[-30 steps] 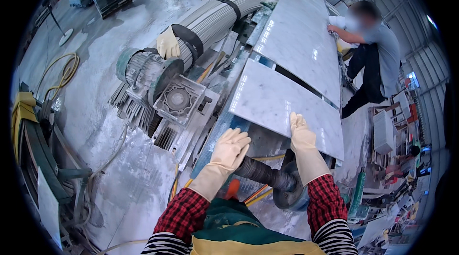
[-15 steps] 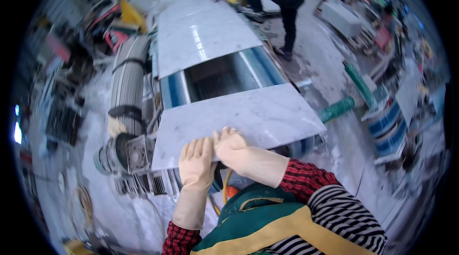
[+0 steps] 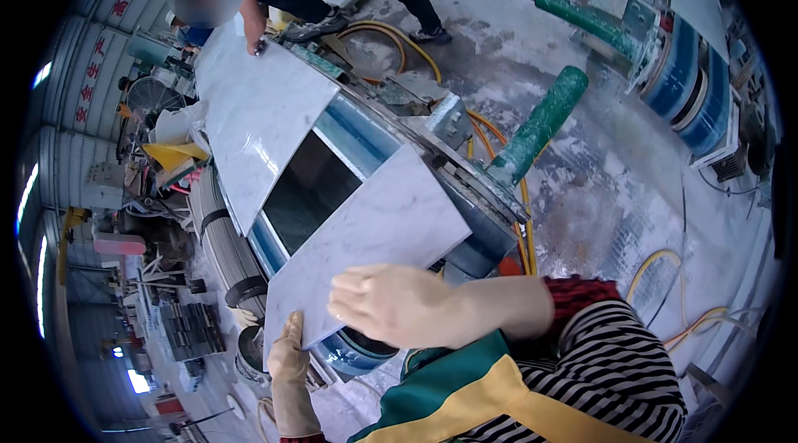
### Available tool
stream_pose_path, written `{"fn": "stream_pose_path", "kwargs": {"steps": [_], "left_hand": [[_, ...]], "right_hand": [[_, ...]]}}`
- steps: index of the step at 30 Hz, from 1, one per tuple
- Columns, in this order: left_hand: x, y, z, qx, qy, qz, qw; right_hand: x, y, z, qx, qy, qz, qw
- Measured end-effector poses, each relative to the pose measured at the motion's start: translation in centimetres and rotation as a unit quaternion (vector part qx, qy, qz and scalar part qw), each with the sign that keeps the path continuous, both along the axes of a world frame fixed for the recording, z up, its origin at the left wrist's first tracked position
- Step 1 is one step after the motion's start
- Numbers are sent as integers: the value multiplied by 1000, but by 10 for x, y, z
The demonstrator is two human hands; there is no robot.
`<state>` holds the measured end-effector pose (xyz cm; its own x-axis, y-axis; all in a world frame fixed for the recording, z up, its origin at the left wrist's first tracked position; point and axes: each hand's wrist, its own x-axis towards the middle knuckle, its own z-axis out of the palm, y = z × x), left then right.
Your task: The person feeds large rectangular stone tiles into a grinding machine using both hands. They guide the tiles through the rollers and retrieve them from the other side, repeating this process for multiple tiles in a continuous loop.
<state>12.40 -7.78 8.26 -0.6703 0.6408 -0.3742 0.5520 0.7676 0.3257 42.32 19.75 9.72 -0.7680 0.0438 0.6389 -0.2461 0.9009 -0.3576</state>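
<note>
Both gloved hands are on the near marble slab [image 3: 374, 231], a pale grey-veined rectangle lying tilted across the blue-edged bed of the stone machine [image 3: 349, 140]. The right hand [image 3: 391, 303] lies flat on the slab's near end, its fingers [image 3: 353, 283] pressed together and stretched toward the left. The left hand [image 3: 288, 351] grips the slab's lower left corner from the edge, fingers curled up against it. A second marble slab [image 3: 253, 115] lies farther along the same bed, and another person's hand [image 3: 256, 42] rests at its far end. A green roller [image 3: 540, 123] stands on the wet floor [image 3: 598, 185] just right of the machine, with yellow hoses [image 3: 507, 152] trailing beside it.
</note>
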Motion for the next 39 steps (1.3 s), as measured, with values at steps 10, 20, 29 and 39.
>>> {"fn": "stream_pose_path", "kwargs": {"steps": [10, 20, 29, 39], "left_hand": [[-40, -7, 19, 20, -6, -42, 999], [-15, 32, 47, 143, -221, 115, 958], [-4, 39, 46, 159, -274, 304, 899], [11, 37, 40, 135, -153, 139, 969]], "right_hand": [[141, 135, -115, -216, -86, -313, 921], [112, 128, -122, -248, -1, -249, 936], [37, 138, -116, -293, 141, -187, 927], [-25, 209, -195, -152, -11, -277, 949]]}}
